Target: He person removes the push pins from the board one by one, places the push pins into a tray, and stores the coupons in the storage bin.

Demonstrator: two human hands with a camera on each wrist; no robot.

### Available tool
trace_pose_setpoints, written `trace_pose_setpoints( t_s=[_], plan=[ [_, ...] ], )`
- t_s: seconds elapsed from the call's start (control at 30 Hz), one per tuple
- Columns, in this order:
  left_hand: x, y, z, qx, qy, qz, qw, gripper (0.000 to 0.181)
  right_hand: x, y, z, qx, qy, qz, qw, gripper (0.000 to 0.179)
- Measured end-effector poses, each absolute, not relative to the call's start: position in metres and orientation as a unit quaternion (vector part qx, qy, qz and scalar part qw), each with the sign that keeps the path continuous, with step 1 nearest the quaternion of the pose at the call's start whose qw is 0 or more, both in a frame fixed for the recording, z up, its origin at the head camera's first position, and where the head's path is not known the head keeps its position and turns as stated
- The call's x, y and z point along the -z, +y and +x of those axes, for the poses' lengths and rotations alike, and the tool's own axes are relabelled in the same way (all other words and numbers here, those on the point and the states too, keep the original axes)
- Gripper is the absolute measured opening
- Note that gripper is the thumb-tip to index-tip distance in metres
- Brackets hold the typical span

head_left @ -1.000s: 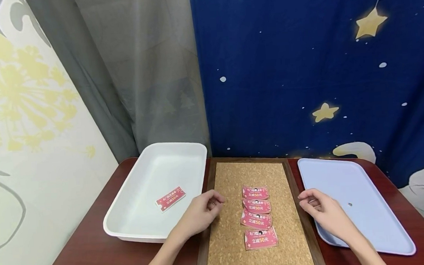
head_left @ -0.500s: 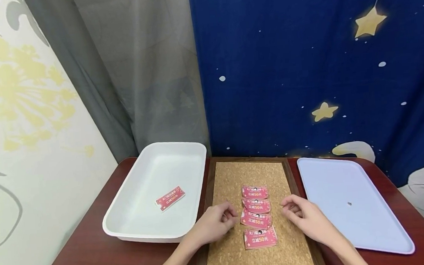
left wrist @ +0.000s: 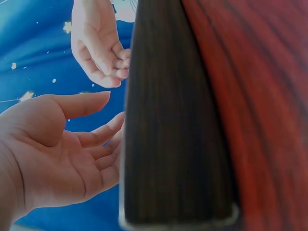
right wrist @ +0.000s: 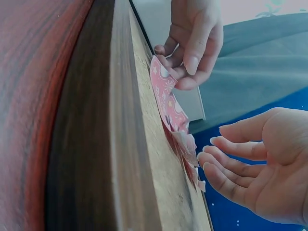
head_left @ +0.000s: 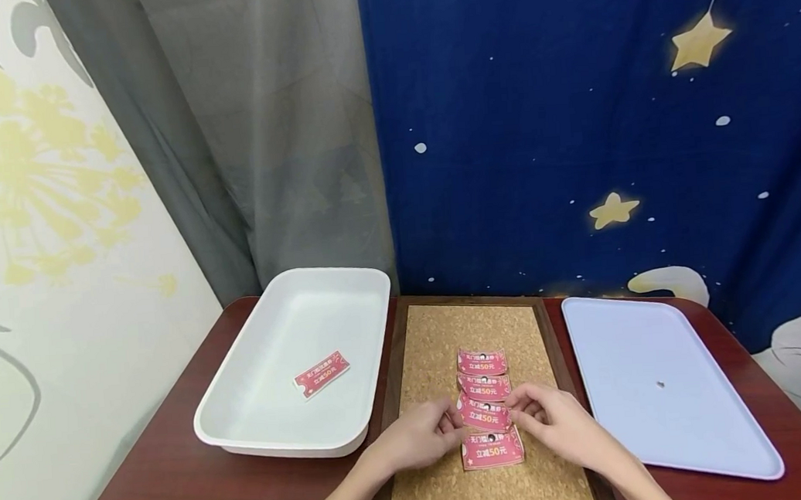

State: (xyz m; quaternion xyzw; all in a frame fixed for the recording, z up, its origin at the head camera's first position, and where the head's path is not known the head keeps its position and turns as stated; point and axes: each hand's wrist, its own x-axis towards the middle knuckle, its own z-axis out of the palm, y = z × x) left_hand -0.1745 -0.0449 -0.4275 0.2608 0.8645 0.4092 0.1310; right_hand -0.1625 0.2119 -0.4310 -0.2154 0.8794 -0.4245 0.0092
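Over the cork board (head_left: 475,322), between white tub (head_left: 307,314) and blue tray (head_left: 644,341), the left hand (head_left: 422,436) and right hand (head_left: 557,421) have moved in from the sides, fingers loosely bent, apparently gripping nothing. The third coupon (head_left: 482,418) from the top now lies between them; neighbouring coupons (head_left: 493,454) crowd it, and a pin (head_left: 486,407) seems to hold it.

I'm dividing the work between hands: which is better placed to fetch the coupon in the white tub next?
Probably the left hand: it is nearer the tub; the right hand is beyond the coupon row.
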Motion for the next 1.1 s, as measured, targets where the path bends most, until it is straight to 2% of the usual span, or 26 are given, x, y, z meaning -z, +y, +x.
trace_pose_setpoints(
  t_s=[0.3, 0.4, 0.63, 1.1],
  plan=[
    [0.428, -0.036, -0.17, -0.394, 0.876, 0.245, 0.135, 0.013, 0.438, 0.206, -0.164, 0.418, 0.868, -0.262, 0.061, 0.005],
    [0.428, -0.034, -0.17, -0.395, 0.876, 0.239, 0.139, 0.014, 0.44, 0.204, -0.163, 0.414, 0.866, -0.275, 0.063, 0.001],
    [0.429, -0.03, -0.173, -0.4, 0.874, 0.222, 0.161, 0.015, 0.444, 0.199, -0.165, 0.394, 0.874, -0.275, 0.067, 0.005],
    [0.431, -0.027, -0.176, -0.41, 0.875, 0.201, 0.162, 0.017, 0.446, 0.193, -0.17, 0.373, 0.886, -0.267, 0.068, 0.01]
  ],
)
